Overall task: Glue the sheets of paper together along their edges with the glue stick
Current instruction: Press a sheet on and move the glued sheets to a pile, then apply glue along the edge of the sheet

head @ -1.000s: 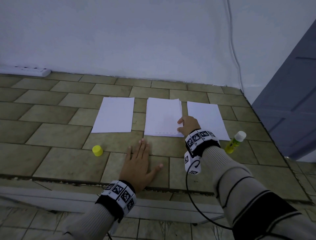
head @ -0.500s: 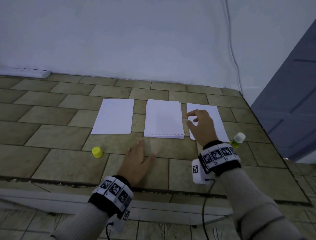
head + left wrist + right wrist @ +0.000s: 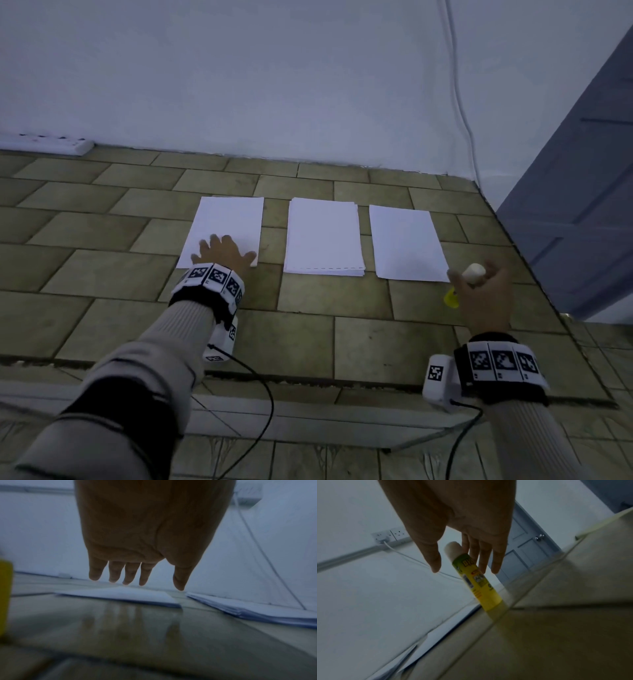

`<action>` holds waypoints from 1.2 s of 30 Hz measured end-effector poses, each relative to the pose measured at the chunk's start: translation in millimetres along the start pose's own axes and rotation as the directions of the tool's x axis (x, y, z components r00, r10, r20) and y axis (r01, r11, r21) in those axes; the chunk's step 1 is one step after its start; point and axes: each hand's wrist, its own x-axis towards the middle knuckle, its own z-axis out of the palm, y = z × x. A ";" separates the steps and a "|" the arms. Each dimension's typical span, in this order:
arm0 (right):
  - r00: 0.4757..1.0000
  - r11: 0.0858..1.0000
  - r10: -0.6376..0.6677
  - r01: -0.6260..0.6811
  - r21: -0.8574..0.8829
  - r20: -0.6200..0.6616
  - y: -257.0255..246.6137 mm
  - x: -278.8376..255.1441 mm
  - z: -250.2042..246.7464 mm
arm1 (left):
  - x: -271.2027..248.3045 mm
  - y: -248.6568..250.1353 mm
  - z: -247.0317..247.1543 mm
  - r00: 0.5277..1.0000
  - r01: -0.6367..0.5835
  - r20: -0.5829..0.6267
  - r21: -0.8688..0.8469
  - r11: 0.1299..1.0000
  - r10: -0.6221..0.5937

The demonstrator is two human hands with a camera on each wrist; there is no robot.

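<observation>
Three lots of white paper lie in a row on the tiled floor: a left sheet (image 3: 227, 222), a middle stack (image 3: 323, 240) and a right sheet (image 3: 406, 246). My left hand (image 3: 222, 250) is spread over the near edge of the left sheet; in the left wrist view its fingers (image 3: 127, 574) are straight, just above the paper (image 3: 120, 595). The yellow glue stick (image 3: 451, 298) stands uncapped by the right sheet's near right corner. My right hand (image 3: 479, 282) reaches over it, thumb and straight fingers (image 3: 485, 558) either side of its white tip (image 3: 453, 547). Its yellow cap (image 3: 6, 597) stands left of my left hand.
A white power strip (image 3: 44, 145) lies along the wall at far left. A white cable (image 3: 459, 102) runs down the wall to the right. A grey-blue door (image 3: 582, 205) bounds the right side. The tiled platform ends in a step edge (image 3: 308, 380) near me.
My left hand left the floor in front of the middle stack and went to the left sheet. My right hand moved from the middle stack, across the right sheet, to the glue stick.
</observation>
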 end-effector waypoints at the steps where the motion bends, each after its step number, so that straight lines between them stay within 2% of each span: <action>1: 1.000 1.000 0.010 -0.010 -0.016 0.002 3.1 -0.1 1.6 | 4.1 -0.6 5.1 1.000 0.014 0.020 0.027 1.000 -0.015; 7: 0.999 0.999 0.034 -0.033 -0.042 0.028 16.1 4.1 9.6 | 9.0 -2.3 12.4 0.998 -0.061 0.011 0.106 0.992 0.061; 12: 0.999 0.998 0.019 -0.017 -0.065 0.032 17.3 6.0 11.6 | 15.5 -11.8 11.3 0.995 -0.104 0.001 0.034 0.994 0.104; 16: 0.998 0.998 0.025 -0.021 -0.062 0.055 18.2 6.1 11.5 | 14.7 -12.9 8.9 0.988 -0.089 -0.139 -0.142 0.986 0.069; 20: 0.997 0.997 0.016 -0.011 -0.073 0.075 21.2 7.5 12.1 | 5.8 -9.0 -12.9 0.952 -0.087 -0.307 -0.285 0.954 -0.005; 24: 0.996 0.996 0.030 -0.022 -0.085 0.084 18.0 6.1 11.5 | -20.4 1.5 -38.6 0.892 -0.226 -0.451 -0.396 0.890 0.026; 25: 0.996 0.996 0.029 -0.021 -0.089 0.083 17.2 5.7 11.7 | -31.2 5.8 -43.8 0.880 -0.279 -0.471 -0.407 0.870 0.062; 27: 0.996 0.995 0.032 -0.024 -0.096 0.083 16.6 6.1 11.5 | -51.1 13.4 -47.8 0.844 -0.430 -0.494 -0.387 0.816 0.210; 29: 0.996 0.994 0.038 -0.029 -0.102 0.086 16.3 6.4 11.0 | -66.9 17.0 -43.7 0.803 -0.571 -0.434 -0.367 0.734 0.408; 32: 0.995 0.993 0.042 -0.032 -0.111 0.091 14.7 5.9 9.9 | -88.2 20.8 -33.9 0.722 -0.682 -0.210 -0.374 0.628 0.659; 34: 0.994 0.991 0.038 -0.025 -0.128 0.099 14.5 5.7 9.4 | -102.3 25.8 -27.1 0.647 -0.716 -0.014 -0.358 0.600 0.763; 36: 0.993 0.988 0.029 -0.011 -0.153 0.113 16.2 6.1 9.2 | -110.4 27.1 -15.7 0.574 -0.752 0.159 -0.284 0.594 0.803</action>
